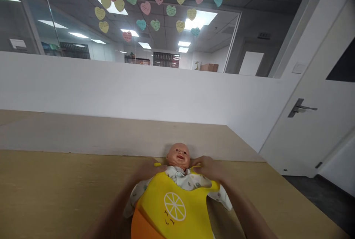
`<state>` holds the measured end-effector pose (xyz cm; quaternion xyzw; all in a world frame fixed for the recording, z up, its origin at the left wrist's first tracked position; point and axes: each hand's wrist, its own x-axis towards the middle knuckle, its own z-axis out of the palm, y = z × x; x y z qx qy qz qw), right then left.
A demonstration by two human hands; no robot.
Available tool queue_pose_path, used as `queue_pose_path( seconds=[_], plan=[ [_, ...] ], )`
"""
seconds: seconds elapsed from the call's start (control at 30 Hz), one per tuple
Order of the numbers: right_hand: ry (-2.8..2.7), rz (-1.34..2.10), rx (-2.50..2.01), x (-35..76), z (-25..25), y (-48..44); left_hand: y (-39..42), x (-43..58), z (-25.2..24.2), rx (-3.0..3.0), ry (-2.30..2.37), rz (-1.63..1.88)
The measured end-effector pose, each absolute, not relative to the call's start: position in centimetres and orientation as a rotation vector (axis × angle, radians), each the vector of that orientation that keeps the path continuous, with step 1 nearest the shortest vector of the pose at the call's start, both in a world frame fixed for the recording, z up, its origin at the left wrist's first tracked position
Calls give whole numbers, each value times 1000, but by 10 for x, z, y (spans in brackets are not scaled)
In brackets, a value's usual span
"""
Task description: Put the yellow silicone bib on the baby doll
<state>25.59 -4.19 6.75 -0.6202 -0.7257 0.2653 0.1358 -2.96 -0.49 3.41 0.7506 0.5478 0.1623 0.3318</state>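
Wooden tabletop (47, 194) under doll (179, 156), white wall (133, 87), heart-covered glass (166, 35)

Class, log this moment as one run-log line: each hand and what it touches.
left hand: at yellow silicone bib neck end | right hand: at bib's other neck end | baby doll: face-up on wooden table

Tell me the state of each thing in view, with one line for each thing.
Baby doll: lying on its back on the wooden table, wearing the bib.
Yellow-and-orange bib: lying over the doll's chest, ends near its neck.
Left hand: on the bib's end.
Right hand: on the other end.
Door: shut.
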Motion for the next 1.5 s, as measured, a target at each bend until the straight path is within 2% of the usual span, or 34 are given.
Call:
queue_pose_path(
  seconds=[0.13,0.23,0.37,0.63,0.83,0.9,1.03,1.1,1.23,1.37,1.5],
  plan=[
    [-1773,829,-1718,271,79,-26,5,-32,54,2050,1619,443],
    [-1508,672,-1646,276,75,-9,9,-22,63,1980,1652,507],
    [-1310,425,-1729,276,57,12,11,-10,56,1841,1462,516],
    [-1206,273,-1870,260,31,34,22,-21,38,1620,1399,516],
    [-1587,301,-1995,270,44,21,19,-36,35,1576,1250,412],
    [-1703,420,-2013,274,58,9,17,-40,39,1575,1230,409],
    [-1867,1183,-1900,269,76,-16,11,-47,53,1621,1159,305],
    [-1931,1406,-1882,265,75,-22,8,-52,60,1632,1131,213],
    [-1938,1474,-1892,259,67,-24,5,-59,64,1653,1093,77],
    [-1937,1378,-1867,255,66,-23,8,-62,58,1699,1081,46],
    [-1844,1453,-1760,253,68,-25,10,-62,54,1699,1091,42]
  ],
)
